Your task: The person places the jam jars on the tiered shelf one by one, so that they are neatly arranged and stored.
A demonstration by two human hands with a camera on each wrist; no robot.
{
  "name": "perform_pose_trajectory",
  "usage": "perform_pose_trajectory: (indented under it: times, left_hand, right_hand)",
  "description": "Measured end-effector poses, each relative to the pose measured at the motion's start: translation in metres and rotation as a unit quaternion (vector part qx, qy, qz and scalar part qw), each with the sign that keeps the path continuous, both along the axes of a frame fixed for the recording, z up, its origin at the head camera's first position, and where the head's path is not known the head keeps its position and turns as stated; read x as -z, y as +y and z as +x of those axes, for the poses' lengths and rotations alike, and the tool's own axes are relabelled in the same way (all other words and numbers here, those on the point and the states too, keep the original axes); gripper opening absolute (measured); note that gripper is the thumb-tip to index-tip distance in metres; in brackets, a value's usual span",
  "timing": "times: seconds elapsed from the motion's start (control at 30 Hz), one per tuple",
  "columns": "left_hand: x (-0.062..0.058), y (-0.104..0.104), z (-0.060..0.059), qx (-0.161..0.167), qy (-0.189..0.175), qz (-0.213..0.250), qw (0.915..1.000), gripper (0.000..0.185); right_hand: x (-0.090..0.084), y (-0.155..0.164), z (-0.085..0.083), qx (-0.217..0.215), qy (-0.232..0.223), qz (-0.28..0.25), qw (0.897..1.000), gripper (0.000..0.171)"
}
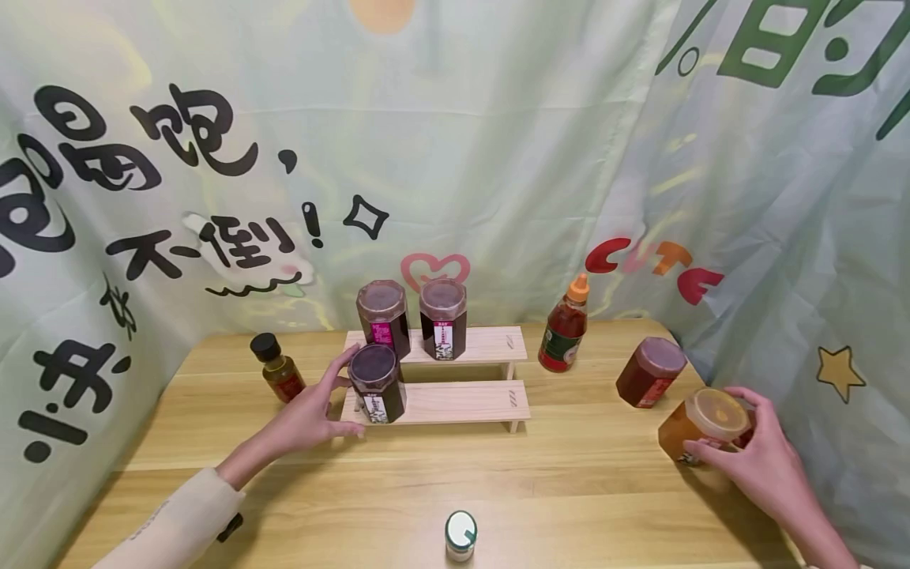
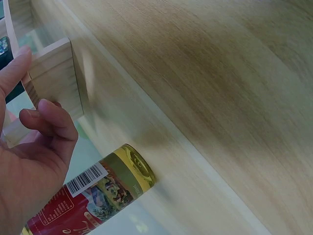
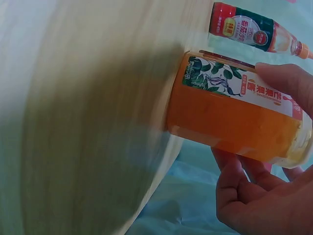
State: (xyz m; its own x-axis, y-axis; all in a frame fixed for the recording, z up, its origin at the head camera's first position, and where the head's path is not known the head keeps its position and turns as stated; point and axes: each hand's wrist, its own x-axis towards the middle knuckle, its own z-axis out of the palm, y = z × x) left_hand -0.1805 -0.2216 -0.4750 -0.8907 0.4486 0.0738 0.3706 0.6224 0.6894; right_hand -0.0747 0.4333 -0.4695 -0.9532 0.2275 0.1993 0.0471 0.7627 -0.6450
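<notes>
My left hand [image 1: 302,423] is at the left end of a two-step wooden rack [image 1: 462,401]. In the left wrist view its thumb and curled fingers lie on either side of the rack's end panel [image 2: 56,81]. Close beside the fingers, a dark jar [image 1: 377,386] stands on the lower step. Two more dark jars, one with a pink label [image 1: 384,322] and one with a white label [image 1: 444,320], stand on the upper step. My right hand [image 1: 771,466] grips a jar of orange contents [image 1: 700,423], thumb across its label, fingers round the far side.
A black-capped bottle [image 1: 279,367] with a red label stands left of the rack. Right of it are a red sauce bottle [image 1: 564,324] with an orange nozzle and a dark red jar [image 1: 650,373]. A small white-topped container [image 1: 460,535] stands at the front. Printed cloth [image 1: 498,158] hangs behind.
</notes>
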Motion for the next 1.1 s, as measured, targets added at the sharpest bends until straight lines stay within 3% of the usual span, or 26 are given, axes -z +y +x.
perform_pose_trajectory:
  times: [0.47,1.1]
  left_hand:
    - [0.000,0.003,0.000,0.001,0.002,-0.002,1.0000,0.135]
    - [0.000,0.000,0.001,0.000,-0.002,-0.003,1.0000,0.135]
  right_hand:
    - [-0.014,-0.011,0.004,0.057,0.005,0.006,0.998,0.113]
    - [-0.032,-0.040,0.011,0.022,0.038,-0.002,0.999,0.111]
